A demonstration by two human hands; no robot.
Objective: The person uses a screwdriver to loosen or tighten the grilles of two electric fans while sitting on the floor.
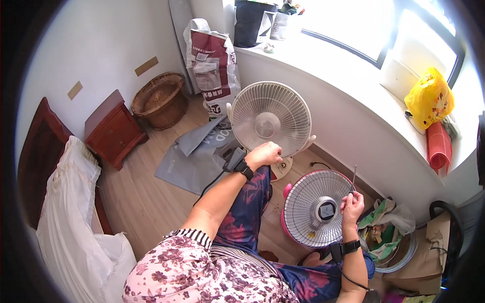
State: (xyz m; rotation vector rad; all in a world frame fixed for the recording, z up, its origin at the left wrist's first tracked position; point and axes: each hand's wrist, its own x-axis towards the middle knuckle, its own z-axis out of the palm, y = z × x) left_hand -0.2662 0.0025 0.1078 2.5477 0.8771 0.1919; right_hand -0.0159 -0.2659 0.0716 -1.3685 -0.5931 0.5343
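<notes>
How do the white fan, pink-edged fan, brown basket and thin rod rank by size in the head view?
Largest: white fan and pink-edged fan, too alike to rank
Then: brown basket
Smallest: thin rod

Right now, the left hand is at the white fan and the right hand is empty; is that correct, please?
The right hand isn't empty: the head view shows it holding a slim metal rod by the pink fan. The left hand is indeed at the white fan.

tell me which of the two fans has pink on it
The pink-rimmed fan, beside the right hand; the white fan, beside the left hand, shows no pink.
</notes>
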